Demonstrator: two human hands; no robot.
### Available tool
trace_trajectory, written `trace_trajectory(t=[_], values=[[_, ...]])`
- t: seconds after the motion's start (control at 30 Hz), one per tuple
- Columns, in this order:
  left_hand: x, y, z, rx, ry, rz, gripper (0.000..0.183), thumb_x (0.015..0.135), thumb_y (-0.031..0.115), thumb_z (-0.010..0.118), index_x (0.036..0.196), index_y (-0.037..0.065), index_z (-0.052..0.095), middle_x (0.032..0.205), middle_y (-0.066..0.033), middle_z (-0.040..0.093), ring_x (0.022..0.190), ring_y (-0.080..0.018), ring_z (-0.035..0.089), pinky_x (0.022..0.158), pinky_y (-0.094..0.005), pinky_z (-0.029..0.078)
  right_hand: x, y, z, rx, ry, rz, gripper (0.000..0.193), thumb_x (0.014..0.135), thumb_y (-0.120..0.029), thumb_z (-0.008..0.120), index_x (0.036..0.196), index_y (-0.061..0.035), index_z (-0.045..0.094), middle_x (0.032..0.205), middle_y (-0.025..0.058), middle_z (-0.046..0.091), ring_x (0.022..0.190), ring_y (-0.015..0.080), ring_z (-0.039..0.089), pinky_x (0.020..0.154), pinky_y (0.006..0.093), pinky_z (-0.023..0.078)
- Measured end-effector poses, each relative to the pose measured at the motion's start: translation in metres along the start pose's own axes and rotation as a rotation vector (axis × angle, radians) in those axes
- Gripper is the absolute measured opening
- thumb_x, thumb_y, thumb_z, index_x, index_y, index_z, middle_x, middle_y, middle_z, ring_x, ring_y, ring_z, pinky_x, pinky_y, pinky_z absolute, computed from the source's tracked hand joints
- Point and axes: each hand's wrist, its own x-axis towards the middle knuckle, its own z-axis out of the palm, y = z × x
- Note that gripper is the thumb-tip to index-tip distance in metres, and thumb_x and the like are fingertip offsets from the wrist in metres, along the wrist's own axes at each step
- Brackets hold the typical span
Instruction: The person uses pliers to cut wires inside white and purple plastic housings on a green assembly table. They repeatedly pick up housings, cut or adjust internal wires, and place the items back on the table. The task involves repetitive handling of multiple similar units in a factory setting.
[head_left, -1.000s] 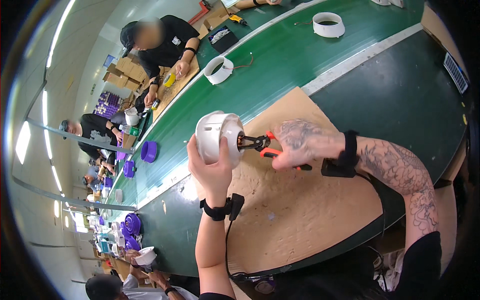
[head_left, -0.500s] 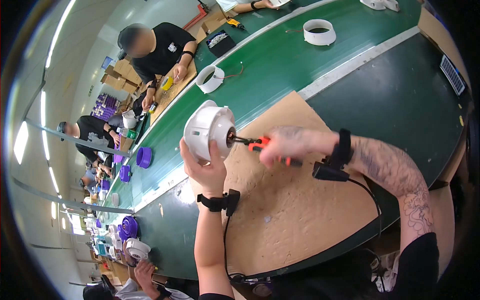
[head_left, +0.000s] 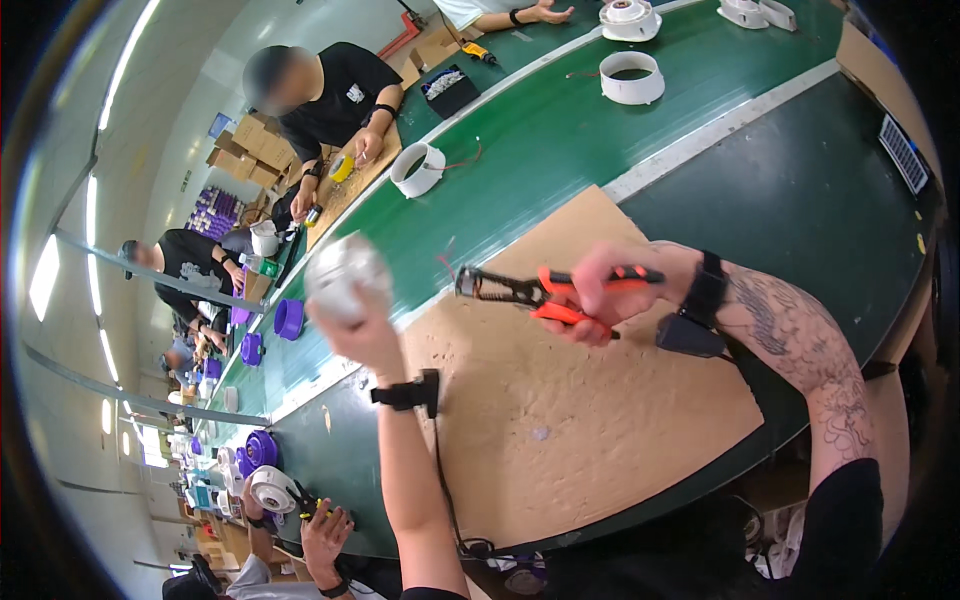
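My left hand (head_left: 362, 340) is closed around a white plastic housing (head_left: 345, 272), smeared by motion, over the near edge of the conveyor belt. My right hand (head_left: 598, 285) grips wire strippers (head_left: 510, 289) with red and black handles. Their dark jaws point left above a cardboard sheet (head_left: 590, 430) and stand apart from the housing. A thin reddish wire (head_left: 445, 258) shows between the housing and the jaws. What my left fingers cover on the housing is hidden.
On the green belt (head_left: 540, 170) stand white rings (head_left: 632, 78), (head_left: 417, 169) with wires, a white housing (head_left: 630, 20) and purple parts (head_left: 288, 319). Co-workers (head_left: 330, 95) sit across it. At the lower left, another person's hands (head_left: 325, 540) hold pliers at a white housing (head_left: 272, 490).
The strippers' jaws have come away from the housing. My left hand has moved left with the housing, and my right hand slightly right. Another white housing has appeared at the belt's top.
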Motion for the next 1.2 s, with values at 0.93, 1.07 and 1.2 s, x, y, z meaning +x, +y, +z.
trace_trajectory(t=[0.93, 1.07, 1.2], values=[[-0.004, 0.083, -0.001, -0.991, -1.279, -0.812, 0.035, 0.096, 0.008, 0.072, 0.130, 0.002, 0.067, 0.104, 0.0029, 0.069, 0.086, -0.0047, 0.062, 0.074, -0.0227, 0.052, 0.047, 0.036, -0.010, 0.169, -0.052, -0.093, 0.059, 0.066, -0.038, 0.070, 0.113, -0.0062, 0.058, 0.092, 0.0061, 0.056, 0.086, 0.0239, 0.057, 0.087, 0.0400, 0.044], [-0.003, 0.067, 0.013, -0.936, -1.322, -0.772, 0.032, 0.094, 0.006, 0.074, 0.125, 0.002, 0.069, 0.107, 0.0008, 0.070, 0.088, -0.0057, 0.063, 0.076, -0.0230, 0.053, 0.047, 0.034, -0.004, 0.228, -0.030, -0.114, 0.054, 0.077, -0.044, 0.063, 0.115, -0.0060, 0.057, 0.094, 0.0067, 0.056, 0.088, 0.0239, 0.057, 0.090, 0.0421, 0.045], [0.002, 0.060, 0.026, -0.941, -1.404, -0.935, 0.034, 0.092, 0.004, 0.076, 0.125, 0.002, 0.069, 0.107, -0.0009, 0.070, 0.089, -0.0075, 0.064, 0.081, -0.0235, 0.055, 0.045, 0.034, -0.010, 0.243, -0.030, -0.131, 0.055, 0.081, -0.049, 0.057, 0.115, -0.0056, 0.056, 0.097, 0.0074, 0.057, 0.090, 0.0250, 0.057, 0.092, 0.0443, 0.046]])
